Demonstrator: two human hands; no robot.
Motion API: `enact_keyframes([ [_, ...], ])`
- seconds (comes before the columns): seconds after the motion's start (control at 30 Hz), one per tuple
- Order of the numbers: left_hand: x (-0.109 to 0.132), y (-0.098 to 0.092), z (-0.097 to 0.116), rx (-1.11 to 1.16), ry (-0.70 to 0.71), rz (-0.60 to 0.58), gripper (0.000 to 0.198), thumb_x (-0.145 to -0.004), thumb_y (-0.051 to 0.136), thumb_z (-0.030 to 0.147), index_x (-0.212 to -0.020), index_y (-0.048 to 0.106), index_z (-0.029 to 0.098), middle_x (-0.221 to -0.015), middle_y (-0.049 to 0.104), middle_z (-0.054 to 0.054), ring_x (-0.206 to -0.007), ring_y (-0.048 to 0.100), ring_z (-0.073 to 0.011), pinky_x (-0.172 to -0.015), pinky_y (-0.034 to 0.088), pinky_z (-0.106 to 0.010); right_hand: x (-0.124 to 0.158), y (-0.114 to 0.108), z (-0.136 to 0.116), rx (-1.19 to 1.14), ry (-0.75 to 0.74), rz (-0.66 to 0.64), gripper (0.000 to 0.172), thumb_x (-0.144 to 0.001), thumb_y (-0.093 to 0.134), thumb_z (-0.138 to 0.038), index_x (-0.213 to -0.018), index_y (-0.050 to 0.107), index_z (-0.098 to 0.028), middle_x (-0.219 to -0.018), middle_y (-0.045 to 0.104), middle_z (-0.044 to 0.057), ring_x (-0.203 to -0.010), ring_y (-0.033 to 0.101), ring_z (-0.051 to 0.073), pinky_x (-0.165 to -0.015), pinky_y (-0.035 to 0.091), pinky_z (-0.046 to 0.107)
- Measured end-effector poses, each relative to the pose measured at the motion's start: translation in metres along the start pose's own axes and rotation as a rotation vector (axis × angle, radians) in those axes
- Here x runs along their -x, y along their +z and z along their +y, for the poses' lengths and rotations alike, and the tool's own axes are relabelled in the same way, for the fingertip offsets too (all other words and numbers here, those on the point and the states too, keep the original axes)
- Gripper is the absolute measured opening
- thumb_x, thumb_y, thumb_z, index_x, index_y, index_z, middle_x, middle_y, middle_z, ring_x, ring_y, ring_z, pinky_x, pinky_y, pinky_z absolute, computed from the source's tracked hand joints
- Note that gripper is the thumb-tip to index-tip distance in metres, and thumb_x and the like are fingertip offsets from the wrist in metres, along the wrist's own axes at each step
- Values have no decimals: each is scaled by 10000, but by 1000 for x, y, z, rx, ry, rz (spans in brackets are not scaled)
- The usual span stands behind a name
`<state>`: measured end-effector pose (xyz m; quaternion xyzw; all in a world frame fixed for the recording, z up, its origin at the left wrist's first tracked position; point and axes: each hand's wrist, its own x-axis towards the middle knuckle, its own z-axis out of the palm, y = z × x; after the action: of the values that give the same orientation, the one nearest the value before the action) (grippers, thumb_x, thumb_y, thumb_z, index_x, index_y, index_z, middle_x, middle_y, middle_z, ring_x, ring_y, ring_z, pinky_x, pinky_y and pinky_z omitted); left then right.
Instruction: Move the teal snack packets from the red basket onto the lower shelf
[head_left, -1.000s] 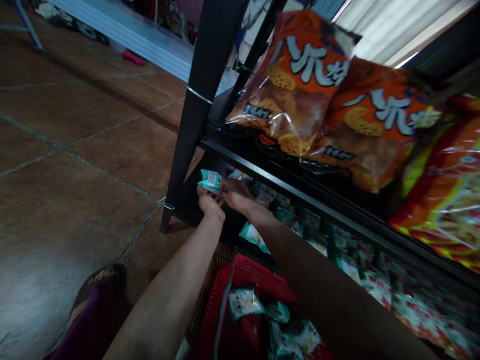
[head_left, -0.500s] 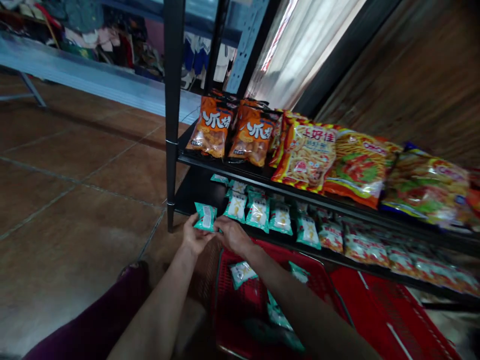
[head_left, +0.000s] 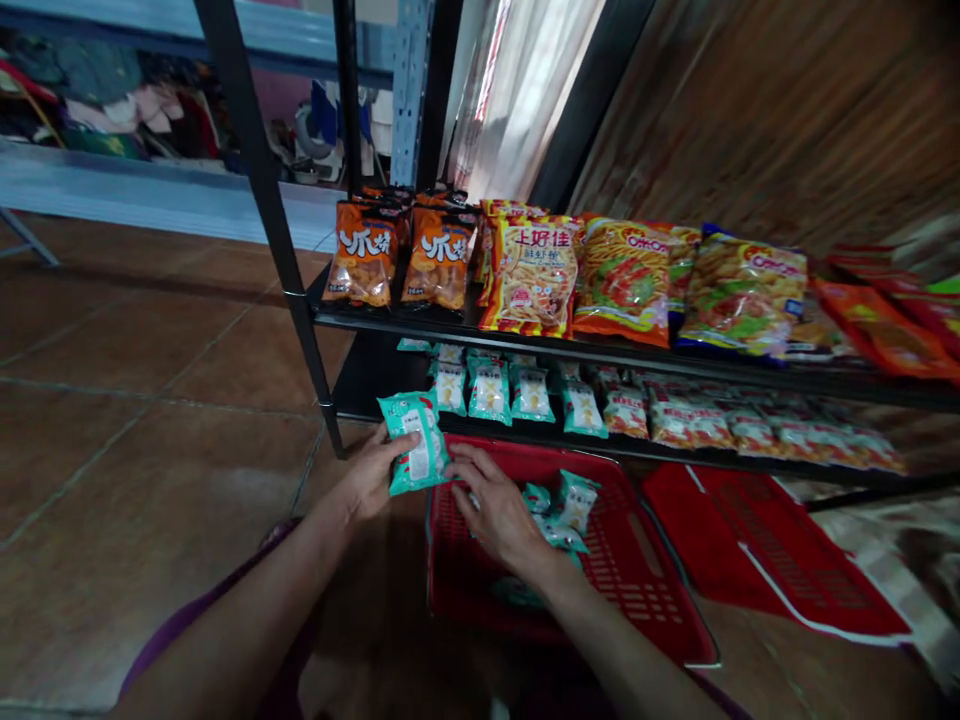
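Note:
A teal snack bag (head_left: 420, 455) is pinched in my left hand (head_left: 373, 470), the thumb pressing on its printed face. Beside the bag's right edge is my right hand (head_left: 499, 505), fingers bent and apart, fingertips at or close to that edge. Under my right arm stands a red plastic basket (head_left: 641, 575), with several more teal bags (head_left: 576, 500) lying in it. On the lower black shelf (head_left: 367, 375), matching teal bags (head_left: 489, 388) stand in a row behind the basket, followed by red-and-white bags (head_left: 679, 415) to the right.
Orange snack bags (head_left: 361, 255) and larger yellow-and-red bags (head_left: 534, 275) fill the upper shelf. A black shelf post (head_left: 266, 195) rises at the left. A flat red panel with white edging (head_left: 795, 560) lies right of the basket. Brown floor tiles (head_left: 135, 450) extend left.
The bag in my left hand now appears larger and more upright, its back turned toward me. My right fingers have loosened from its edge. The view has shifted right, showing more of the basket.

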<state>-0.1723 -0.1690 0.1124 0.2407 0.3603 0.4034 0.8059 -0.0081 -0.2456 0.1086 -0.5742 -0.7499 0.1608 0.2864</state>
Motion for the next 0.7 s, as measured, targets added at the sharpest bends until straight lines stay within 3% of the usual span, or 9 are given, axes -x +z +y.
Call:
enact_keyframes([
  [0.1,-1,12,-1,-49,-10,-60,527,-635,743,156,-1129,568,216,-968,692,-66,-749,669,-200,-706,540,-357,5,-5,12,-329,225,106,254,-860,480,-271,-1109,519,-239,-1203,541,87,-1137,519,200,-990,414,409],
  [0.23,-11,24,-6,-87,-39,-72,504,-639,742,166,-1114,579,208,-994,688,-74,-776,670,-210,-736,534,-361,1,-17,24,-803,572,93,429,-836,521,-448,-1220,478,-263,-1243,555,69,-1158,522,202,-1002,400,413],
  [0.33,-19,29,-16,-110,-96,-132,475,-653,737,176,-1103,585,196,-1023,682,-83,-833,664,-221,-779,524,-368,-2,-24,29,-1002,739,88,505,-781,584,-491,-1228,491,-276,-1228,572,64,-1091,566,213,-917,464,406],
  [0.5,-26,37,-32,-122,-102,-143,475,-648,744,191,-1098,591,188,-1019,683,-82,-877,652,-228,-818,505,-377,1,-25,31,-1126,734,-6,550,-699,698,-398,-1200,511,-271,-1119,625,48,-957,622,186,-807,520,353],
  [0.7,-34,45,-41,-84,-114,-126,387,-658,731,220,-1026,620,177,-957,690,-71,-808,651,-204,-777,504,-356,6,-16,38,-1162,722,78,448,-636,746,-342,-1039,599,-212,-1034,655,23,-913,622,164,-850,496,332],
])
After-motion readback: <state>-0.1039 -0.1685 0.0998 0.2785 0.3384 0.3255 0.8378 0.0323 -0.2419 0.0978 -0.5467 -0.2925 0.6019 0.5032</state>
